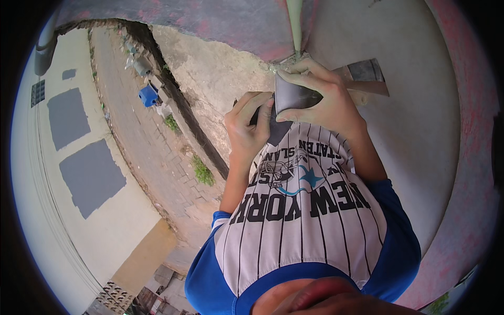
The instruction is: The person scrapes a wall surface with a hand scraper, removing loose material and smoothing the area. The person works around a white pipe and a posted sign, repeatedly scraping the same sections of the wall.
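Note:
My right hand (334, 88) grips a curved dark grey sheet (291, 92) that looks like sandpaper, thumb and fingers on opposite edges. Close beside it, my left hand (250, 118) pinches a dark piece (280, 132), which hangs below the fingers in front of my striped shirt. Whether the two dark parts are one folded sheet or separate pieces, I cannot tell. Pale dust coats both hands. Beyond my right hand sits a brown and dark grey flat-sided object (366, 76), partly hidden by the hand.
A pale green pole (295, 25) stands ahead, beside a grey and pink painted surface (220, 19). A smooth pale surface (401, 130) spreads on the right. Down to the left run a gutter (189, 114) and a paved lane (157, 134), with a blue container (148, 95) beside them.

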Tool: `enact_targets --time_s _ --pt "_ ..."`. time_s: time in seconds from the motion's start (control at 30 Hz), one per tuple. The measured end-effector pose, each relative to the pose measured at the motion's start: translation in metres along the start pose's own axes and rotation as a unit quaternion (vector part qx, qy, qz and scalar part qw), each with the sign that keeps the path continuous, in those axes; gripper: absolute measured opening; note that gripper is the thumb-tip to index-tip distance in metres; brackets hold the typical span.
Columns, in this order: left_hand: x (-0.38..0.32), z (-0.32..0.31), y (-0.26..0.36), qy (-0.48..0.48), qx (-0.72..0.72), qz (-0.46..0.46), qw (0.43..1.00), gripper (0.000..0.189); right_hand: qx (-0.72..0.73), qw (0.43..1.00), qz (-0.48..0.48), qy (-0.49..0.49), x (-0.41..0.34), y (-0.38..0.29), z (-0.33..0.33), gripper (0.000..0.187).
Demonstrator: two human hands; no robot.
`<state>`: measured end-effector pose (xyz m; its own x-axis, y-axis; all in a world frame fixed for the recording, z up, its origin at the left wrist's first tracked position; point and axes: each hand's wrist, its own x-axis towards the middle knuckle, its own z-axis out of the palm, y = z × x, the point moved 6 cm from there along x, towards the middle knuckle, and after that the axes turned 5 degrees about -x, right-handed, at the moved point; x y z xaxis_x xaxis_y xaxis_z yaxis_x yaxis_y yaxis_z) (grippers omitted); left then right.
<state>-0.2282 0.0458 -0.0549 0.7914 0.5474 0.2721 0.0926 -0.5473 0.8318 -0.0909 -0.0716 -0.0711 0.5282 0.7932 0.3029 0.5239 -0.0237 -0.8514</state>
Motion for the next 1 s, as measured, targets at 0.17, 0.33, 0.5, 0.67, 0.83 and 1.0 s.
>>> enact_targets --time_s 0.17,0.33,0.5,0.67,0.83,1.0 --pt "0.0 -0.002 -0.01 0.004 -0.004 -0.016 1.0 0.01 0.022 0.999 0.017 -0.028 -0.011 -0.004 0.008 0.068" --pt "0.002 0.0 -0.013 0.004 -0.013 -0.031 0.999 0.011 0.033 0.997 0.025 -0.063 -0.013 -0.002 0.008 0.068" --pt "0.003 0.004 -0.008 -0.014 0.013 -0.005 1.0 0.013 0.001 1.0 0.021 -0.023 -0.003 0.009 0.003 0.068" --pt "-0.002 0.009 -0.001 -0.018 0.016 0.02 1.0 0.014 -0.039 0.999 0.001 0.009 0.008 0.014 -0.01 0.069" --pt "0.0 0.007 -0.008 -0.019 0.031 0.027 0.999 0.013 -0.02 0.999 0.017 -0.023 0.001 0.015 0.001 0.069" --pt "0.002 -0.001 -0.02 -0.011 0.056 0.019 0.998 0.012 0.015 0.997 0.032 -0.071 -0.011 0.009 0.021 0.064"
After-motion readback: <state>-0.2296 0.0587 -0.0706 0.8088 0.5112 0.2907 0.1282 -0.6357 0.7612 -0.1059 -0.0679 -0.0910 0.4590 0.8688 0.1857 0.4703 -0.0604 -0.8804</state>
